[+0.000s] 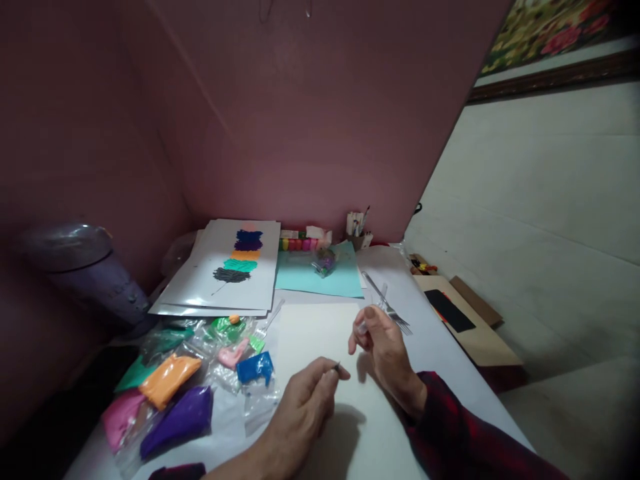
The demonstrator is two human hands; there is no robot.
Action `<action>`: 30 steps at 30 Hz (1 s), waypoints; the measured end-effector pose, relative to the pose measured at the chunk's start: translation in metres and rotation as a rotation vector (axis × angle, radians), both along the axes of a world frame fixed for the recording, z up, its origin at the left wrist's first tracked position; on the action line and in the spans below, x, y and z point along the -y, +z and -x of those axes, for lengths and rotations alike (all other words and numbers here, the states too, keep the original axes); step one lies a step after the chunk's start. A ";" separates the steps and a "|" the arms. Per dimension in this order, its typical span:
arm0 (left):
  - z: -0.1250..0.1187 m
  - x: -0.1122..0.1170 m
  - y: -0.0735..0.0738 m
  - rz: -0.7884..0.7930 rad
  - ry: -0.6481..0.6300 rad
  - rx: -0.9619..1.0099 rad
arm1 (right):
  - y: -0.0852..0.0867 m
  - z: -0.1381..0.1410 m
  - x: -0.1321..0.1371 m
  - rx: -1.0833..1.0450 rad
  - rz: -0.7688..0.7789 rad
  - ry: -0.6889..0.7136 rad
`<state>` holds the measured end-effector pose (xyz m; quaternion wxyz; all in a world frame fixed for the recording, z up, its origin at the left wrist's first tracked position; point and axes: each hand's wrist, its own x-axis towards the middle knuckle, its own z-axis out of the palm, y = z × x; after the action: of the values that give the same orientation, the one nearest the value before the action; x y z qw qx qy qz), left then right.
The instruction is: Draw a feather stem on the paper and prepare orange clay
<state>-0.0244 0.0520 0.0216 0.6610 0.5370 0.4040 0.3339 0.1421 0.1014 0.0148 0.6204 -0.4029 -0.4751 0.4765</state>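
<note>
My left hand (pixel 305 407) rests on a blank white sheet (pixel 320 333), its thumb and forefinger pinched on a tiny dark bit that I cannot name. My right hand (pixel 383 350) hovers just right of it with curled fingers around a clear plastic tool (pixel 376 303). A metal fork (pixel 387 307) lies on the table just beyond that hand. Left of my hands lie several plastic bags of coloured clay: orange (pixel 167 380), purple (pixel 180 420), pink (pixel 120 417), blue (pixel 255 367) and green (pixel 227 327).
A white sheet with stacked clay stripes (pixel 240 257) lies at the back left, a teal sheet (pixel 305 277) with a small bag behind it. Small paint pots (pixel 297 243) and a brush cup (pixel 356 230) stand at the pink wall. A purple bin (pixel 90 273) stands left; cardboard (pixel 467 320) lies right.
</note>
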 end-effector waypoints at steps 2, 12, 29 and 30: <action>0.001 -0.004 -0.001 0.007 0.069 0.015 | 0.001 -0.004 0.000 0.079 -0.067 -0.023; 0.012 -0.020 -0.008 0.036 0.283 0.214 | -0.009 -0.002 0.012 0.410 -0.138 0.117; 0.018 -0.036 0.014 0.072 0.671 0.463 | -0.009 -0.005 0.017 0.425 -0.388 0.111; 0.018 -0.036 0.014 0.074 0.673 0.466 | -0.008 -0.005 0.017 0.446 -0.410 0.117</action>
<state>-0.0426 0.0884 0.0359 0.6077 0.2607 0.4083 0.6293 0.1469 0.0841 0.0066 0.5406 -0.3359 -0.7082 0.3055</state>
